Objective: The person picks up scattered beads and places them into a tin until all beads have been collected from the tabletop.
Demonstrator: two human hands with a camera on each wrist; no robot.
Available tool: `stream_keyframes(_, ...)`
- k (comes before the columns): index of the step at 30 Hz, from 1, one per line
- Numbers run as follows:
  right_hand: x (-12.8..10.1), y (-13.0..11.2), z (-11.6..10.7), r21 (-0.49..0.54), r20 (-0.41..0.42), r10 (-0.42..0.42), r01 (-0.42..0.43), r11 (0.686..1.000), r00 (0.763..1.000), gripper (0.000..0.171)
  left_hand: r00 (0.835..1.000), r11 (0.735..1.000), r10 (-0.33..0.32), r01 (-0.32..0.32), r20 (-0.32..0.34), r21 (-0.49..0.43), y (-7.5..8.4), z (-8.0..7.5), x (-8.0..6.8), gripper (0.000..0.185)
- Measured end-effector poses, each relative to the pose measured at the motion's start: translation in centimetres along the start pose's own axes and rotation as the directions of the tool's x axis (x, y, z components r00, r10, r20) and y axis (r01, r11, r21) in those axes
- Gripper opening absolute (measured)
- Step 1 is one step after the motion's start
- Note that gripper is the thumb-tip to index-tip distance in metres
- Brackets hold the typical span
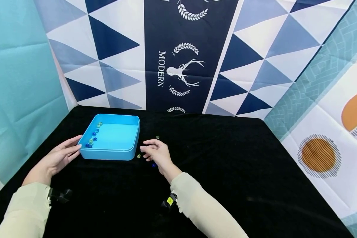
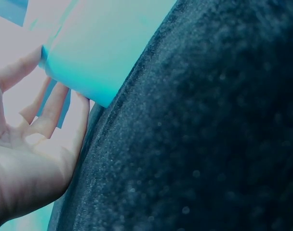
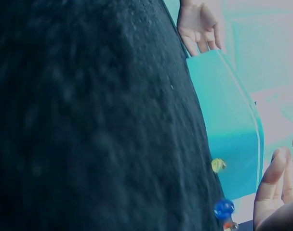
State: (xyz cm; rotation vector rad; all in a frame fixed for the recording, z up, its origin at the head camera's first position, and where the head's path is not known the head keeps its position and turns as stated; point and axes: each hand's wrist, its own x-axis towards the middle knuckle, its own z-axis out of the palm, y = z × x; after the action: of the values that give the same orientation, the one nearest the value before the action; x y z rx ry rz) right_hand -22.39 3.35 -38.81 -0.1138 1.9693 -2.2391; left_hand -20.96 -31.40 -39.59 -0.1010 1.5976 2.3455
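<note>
A shallow blue tin tray [image 1: 128, 145] sits on the black cloth, with several blue and green marbles [image 1: 92, 137] along its inner left wall. My left hand [image 1: 72, 148] rests against the tray's near left corner with straight fingers [image 2: 52, 106] on its wall [image 2: 98, 53]. Just right of the tray, my right hand [image 1: 147, 151] hovers with relaxed fingers [image 3: 271, 185] and holds nothing that I can see. Loose marbles lie around it: a green one [image 1: 138, 156] [image 3: 218, 165], a blue one [image 1: 153, 164] [image 3: 224, 209] and a small one [image 1: 157, 137] farther back.
The black cloth [image 1: 226, 158] covers the whole table. Patterned backdrop panels [image 1: 178, 53] stand close behind and on both sides. The tray's side wall [image 3: 233, 130] fills the middle of the right wrist view, with my left hand [image 3: 199, 24] beyond it.
</note>
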Motion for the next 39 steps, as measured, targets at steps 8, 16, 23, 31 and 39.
stream_keyframes(8,0.3,-0.6,-1.8,-0.02,-0.015,-0.008,0.008,1.0,1.0,0.032,1.0,1.0,0.008,-0.009,0.009,0.014,0.0,-0.1,0.0,0.03)
stream_keyframes(16,1.1,-0.5,-3.2,-0.05,-0.052,-0.021,0.019,0.999,0.998,0.036,1.0,1.0,-0.005,0.005,-0.008,0.02,-0.1,0.0,0.2,0.029)
stream_keyframes(23,1.8,-0.4,-3.9,-0.092,-0.089,-0.042,0.034,0.995,0.995,0.036,1.0,1.0,-0.013,0.013,-0.016,0.023,0.0,0.0,0.2,0.029)
stream_keyframes(31,2.7,-0.5,-4.1,-0.146,-0.127,-0.014,-0.005,0.989,0.992,0.032,1.0,1.0,-0.006,0.006,-0.014,0.02,0.0,0.1,0.1,0.029)
stream_keyframes(39,4.0,-0.3,-4.2,-0.194,-0.176,-0.024,-0.01,0.981,0.984,0.033,1.0,1.0,-0.005,0.006,-0.021,0.029,0.0,0.0,0.2,0.029)
